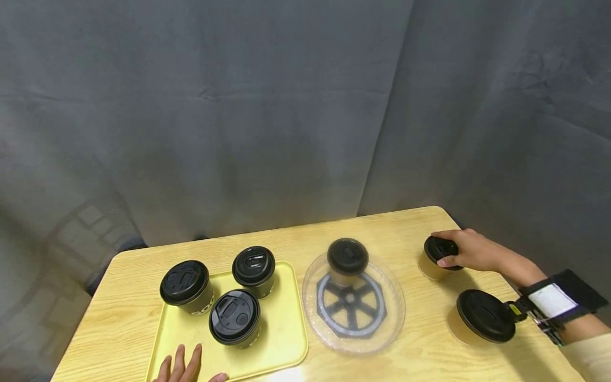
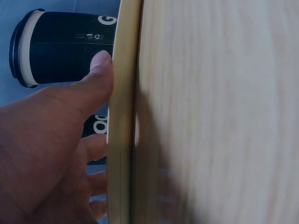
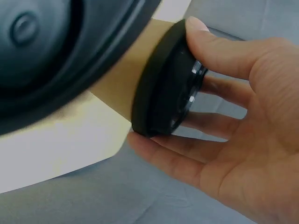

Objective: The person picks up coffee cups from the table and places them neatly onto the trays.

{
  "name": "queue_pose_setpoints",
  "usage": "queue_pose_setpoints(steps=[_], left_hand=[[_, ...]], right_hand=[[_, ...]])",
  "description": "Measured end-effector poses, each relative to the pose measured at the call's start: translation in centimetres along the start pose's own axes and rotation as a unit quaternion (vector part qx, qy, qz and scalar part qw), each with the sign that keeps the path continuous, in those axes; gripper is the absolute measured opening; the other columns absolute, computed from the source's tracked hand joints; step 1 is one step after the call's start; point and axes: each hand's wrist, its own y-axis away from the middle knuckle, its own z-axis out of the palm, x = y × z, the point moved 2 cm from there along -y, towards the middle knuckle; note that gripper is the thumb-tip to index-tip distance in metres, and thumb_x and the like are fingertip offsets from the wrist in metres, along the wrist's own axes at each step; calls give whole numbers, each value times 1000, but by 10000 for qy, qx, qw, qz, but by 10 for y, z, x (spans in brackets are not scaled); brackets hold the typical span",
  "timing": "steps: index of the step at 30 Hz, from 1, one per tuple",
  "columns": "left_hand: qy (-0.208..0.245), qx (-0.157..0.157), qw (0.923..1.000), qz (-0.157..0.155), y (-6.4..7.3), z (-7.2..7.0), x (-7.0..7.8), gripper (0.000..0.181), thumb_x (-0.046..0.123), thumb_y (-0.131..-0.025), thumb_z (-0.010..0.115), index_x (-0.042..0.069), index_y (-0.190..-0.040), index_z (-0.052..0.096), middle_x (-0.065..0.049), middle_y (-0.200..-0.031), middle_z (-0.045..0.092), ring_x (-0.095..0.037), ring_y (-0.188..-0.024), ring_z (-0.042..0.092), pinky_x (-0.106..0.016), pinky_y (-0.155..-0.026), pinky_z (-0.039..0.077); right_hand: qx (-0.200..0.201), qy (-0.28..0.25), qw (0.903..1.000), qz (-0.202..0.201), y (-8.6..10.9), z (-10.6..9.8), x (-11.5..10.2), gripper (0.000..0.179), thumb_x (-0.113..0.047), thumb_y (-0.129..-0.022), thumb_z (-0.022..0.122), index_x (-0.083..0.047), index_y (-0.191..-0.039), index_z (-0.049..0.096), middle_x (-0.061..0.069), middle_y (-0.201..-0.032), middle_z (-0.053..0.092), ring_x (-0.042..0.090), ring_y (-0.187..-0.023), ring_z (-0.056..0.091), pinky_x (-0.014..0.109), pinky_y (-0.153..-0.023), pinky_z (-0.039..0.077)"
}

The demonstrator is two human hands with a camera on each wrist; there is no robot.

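My right hand (image 1: 470,252) reaches over a brown paper cup (image 1: 431,269) at the back right of the table, gripping its black lid (image 3: 161,88) from above between thumb and spread fingers. The cup stands upright. My left hand (image 1: 180,369) lies low at the front of the yellow tray (image 1: 291,339), its fingers extended. In the left wrist view, the thumb and fingertips touch the tray's edge (image 2: 122,93). Dark green lidded cups stand on the tray: one at the back left (image 1: 186,286), one at the back right (image 1: 254,268), one nearer the front (image 1: 235,321).
A clear round plate (image 1: 393,297) with a dark spoked wheel pattern lies right of the tray, bearing another lidded brown cup (image 1: 347,260). Below my right forearm stands a brown cup (image 1: 484,315), close to the wrist camera strap (image 1: 560,294). A grey curtain (image 1: 238,116) hangs behind the wooden table (image 1: 119,318).
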Motion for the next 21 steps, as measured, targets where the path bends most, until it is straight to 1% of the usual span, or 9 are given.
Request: queue_pose_setpoints(steps=[3,6,9,12,17,21], left_hand=[[175,-17,9998,-73,1,0,1,106,85,-79,42,5,-148,39,-39,-151,19,-72,-132,13,-82,-98,20],[251,26,9997,-47,2,-1,2,104,83,-79,45,5,-148,39,-39,-152,19,-72,-132,13,-82,-98,19],[185,65,9998,33,2,-2,2,102,81,-80,46,4,-147,39,-40,-151,21,-73,-131,15,-81,-98,22],[133,86,9999,51,2,-2,1,102,82,-80,45,4,-147,39,-40,-150,22,-73,-130,16,-81,-97,23],[352,90,9993,-16,1,1,1,104,82,-79,48,5,-147,39,-39,-151,19,-72,-132,13,-83,-98,17],[410,92,9991,-25,2,0,1,104,82,-78,49,5,-148,38,-39,-151,18,-72,-132,13,-83,-98,16]], right_hand=[[211,78,9997,-121,5,-2,-8,70,-27,-79,80,8,-133,53,29,-124,62,44,-108,63,49,-80,54],[484,183,9983,-282,9,-7,-20,69,-26,-78,81,5,-134,53,28,-125,61,45,-111,61,53,-83,53],[617,215,9966,-495,10,-12,-32,69,-25,-77,81,4,-133,54,26,-123,62,44,-110,62,53,-84,53],[646,252,9960,-569,11,-16,-41,69,-24,-77,82,3,-134,54,26,-124,62,44,-111,61,53,-84,53],[657,340,9959,-518,17,-22,-57,70,-26,-76,82,1,-135,54,26,-126,60,43,-110,62,52,-83,54],[787,410,9940,-638,21,-25,-72,71,-30,-75,82,-2,-135,55,23,-127,60,39,-111,63,50,-83,54]])
